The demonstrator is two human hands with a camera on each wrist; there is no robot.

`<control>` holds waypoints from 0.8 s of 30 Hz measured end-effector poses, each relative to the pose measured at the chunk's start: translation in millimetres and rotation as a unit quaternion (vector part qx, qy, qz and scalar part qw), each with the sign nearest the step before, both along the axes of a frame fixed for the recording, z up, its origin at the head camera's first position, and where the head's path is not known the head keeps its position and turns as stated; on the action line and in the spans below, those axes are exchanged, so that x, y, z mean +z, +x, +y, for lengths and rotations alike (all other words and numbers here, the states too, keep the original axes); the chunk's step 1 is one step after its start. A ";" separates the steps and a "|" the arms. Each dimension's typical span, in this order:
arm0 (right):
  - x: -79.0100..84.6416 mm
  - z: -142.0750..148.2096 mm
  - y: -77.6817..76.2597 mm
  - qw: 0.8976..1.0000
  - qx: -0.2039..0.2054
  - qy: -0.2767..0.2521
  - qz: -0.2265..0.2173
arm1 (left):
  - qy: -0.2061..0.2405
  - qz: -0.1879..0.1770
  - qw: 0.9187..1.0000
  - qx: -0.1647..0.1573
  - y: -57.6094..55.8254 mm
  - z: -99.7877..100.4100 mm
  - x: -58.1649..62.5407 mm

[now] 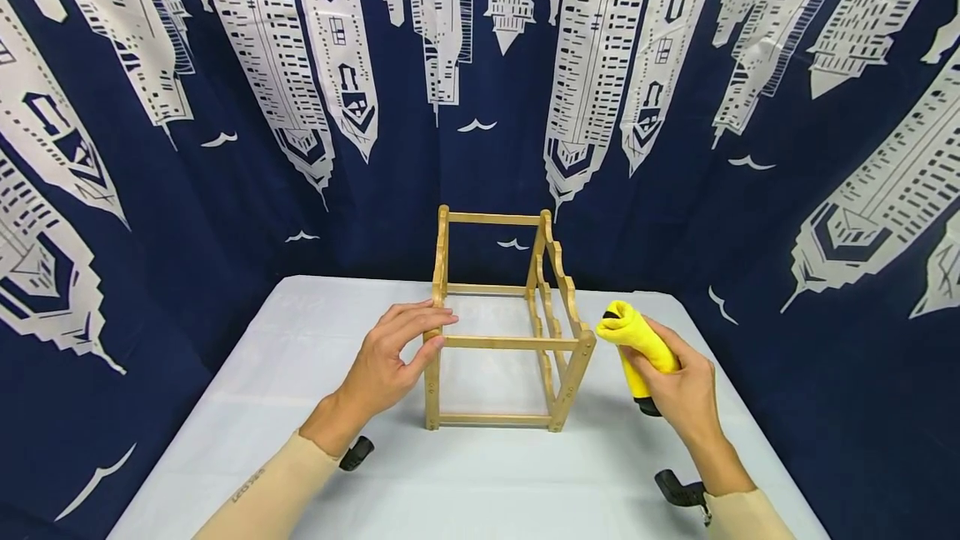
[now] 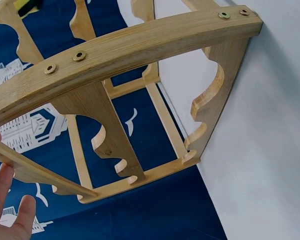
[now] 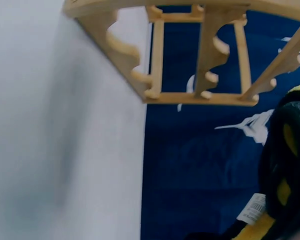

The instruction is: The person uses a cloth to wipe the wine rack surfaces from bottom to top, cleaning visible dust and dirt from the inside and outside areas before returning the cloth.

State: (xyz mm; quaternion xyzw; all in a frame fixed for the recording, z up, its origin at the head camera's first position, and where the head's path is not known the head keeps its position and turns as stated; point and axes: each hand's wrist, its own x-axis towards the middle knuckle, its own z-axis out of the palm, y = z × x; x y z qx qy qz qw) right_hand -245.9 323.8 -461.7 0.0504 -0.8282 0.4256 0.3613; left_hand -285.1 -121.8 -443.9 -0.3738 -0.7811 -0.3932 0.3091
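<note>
Beside wooden rack [image 1: 517, 343], yellow cloth [image 1: 643, 342] gripped in right hand [image 1: 688, 386], left hand [image 1: 393, 350] touching rack, fingers extended

The left hand [image 1: 393, 357] and right hand [image 1: 682, 390] were bare below a cream left sleeve [image 1: 277, 490] and a matching right sleeve [image 1: 748, 517]. Small dark lettering [image 1: 248, 486] ran along the left one, too fine for me to read. A stubby black piece [image 1: 357, 453] showed beside the left wrist, a curved black piece [image 1: 678, 491] with a silvery bit [image 1: 706, 512] by the right.
</note>
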 end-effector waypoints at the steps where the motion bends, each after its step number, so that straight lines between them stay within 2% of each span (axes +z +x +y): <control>1: 2.4 -1.7 1.0 1.000 0.010 -0.006 0.013 | 0.000 0.000 1.000 -0.001 0.1 -0.1 -0.1; 6: 14.9 -8.0 4.0 0.994 0.056 0.003 0.095 | -0.005 -0.005 1.000 0.000 0.2 -1.2 -0.7; 11: 25.2 -15.9 6.0 0.981 0.094 0.036 0.163 | -0.020 -0.013 1.000 0.001 -0.1 -2.9 2.5; 17: 28.3 -30.9 7.5 0.958 0.139 0.085 0.236 | -0.048 -0.011 0.999 -0.012 -2.6 -9.3 7.1; 24: 25.0 -53.3 15.1 0.926 0.158 0.152 0.309 | -0.079 -0.022 0.996 -0.020 -3.9 -17.3 13.5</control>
